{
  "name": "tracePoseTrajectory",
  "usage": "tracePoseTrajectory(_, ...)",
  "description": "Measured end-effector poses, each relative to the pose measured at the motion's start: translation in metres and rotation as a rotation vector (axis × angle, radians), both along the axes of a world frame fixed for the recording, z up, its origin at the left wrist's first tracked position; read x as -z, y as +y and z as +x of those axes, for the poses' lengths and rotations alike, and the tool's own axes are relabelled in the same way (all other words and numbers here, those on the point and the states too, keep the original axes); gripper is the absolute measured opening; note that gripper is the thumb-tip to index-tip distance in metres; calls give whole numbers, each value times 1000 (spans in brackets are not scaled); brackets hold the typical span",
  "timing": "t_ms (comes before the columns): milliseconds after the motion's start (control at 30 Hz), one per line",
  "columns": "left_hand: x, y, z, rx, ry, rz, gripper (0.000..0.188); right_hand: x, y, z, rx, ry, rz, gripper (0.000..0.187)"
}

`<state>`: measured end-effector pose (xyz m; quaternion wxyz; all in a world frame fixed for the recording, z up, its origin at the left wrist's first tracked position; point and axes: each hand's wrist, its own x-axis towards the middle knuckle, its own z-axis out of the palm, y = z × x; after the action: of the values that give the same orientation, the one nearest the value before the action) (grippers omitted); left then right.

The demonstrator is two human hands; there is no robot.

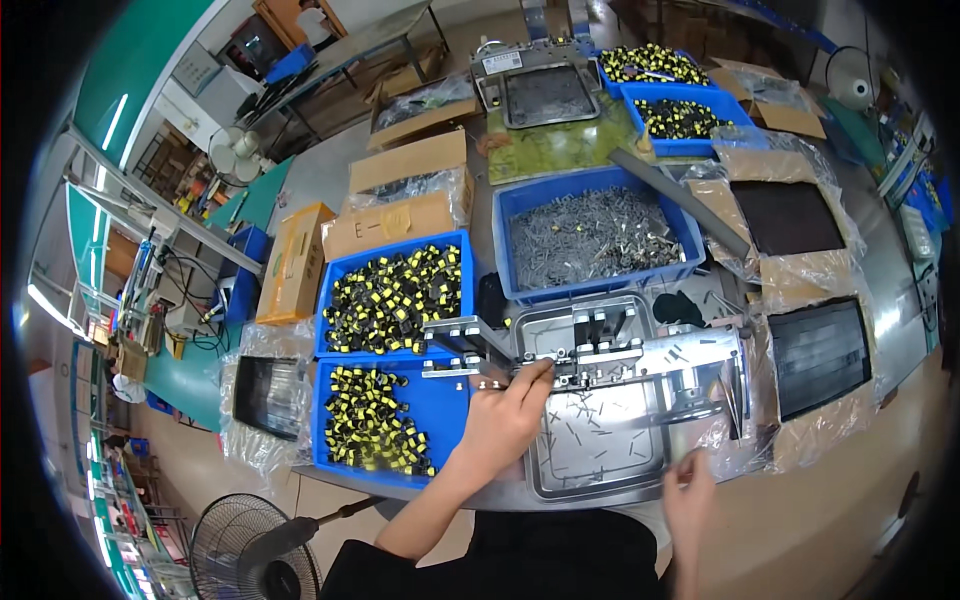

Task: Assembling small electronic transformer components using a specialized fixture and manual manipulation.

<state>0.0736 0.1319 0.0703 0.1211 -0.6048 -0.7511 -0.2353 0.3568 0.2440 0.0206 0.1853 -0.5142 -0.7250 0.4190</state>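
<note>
A metal assembly fixture [590,365] with upright plates and rails stretches across the middle of the bench. My left hand [505,425] reaches up to it, fingertips pinched together at its centre; any small part between them is too small to make out. My right hand [690,490] hangs apart from the fixture, by the bench's front edge, with its fingers curled and a little blurred. What it may hold does not show. Below the fixture lies a steel tray [600,450] with scattered thin metal pins. To the left, a blue bin [445,395] holds small black-and-yellow parts.
Behind that bin stands another blue bin [468,270] of black-and-yellow parts. A blue crate [510,285] of loose metal pieces sits beyond the fixture, a grey bar [680,195] across its corner. Opened cartons [815,420] flank the bench. A floor fan [255,550] stands at lower left.
</note>
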Motion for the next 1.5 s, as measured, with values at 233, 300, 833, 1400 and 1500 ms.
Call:
tracePoseTrajectory(233,0,1,-4,3,-11,52,26,-33,11,0,164,-92,398,23)
tracePoseTrajectory(300,2,0,-3,-1,-13,42,23,-22,15,-4,229,-100,335,23)
tracePoseTrajectory(833,-6,5,4,-43,-40,31,16,-5,-11,-13,-45,155,125,22)
tracePoseTrajectory(1400,-5,2,4,-60,-41,43,15,-16,14,-5,238,76,378,26)
tracePoseTrajectory(1500,-8,4,4,-43,-51,51,13,11,5,-4,34,-52,202,26)
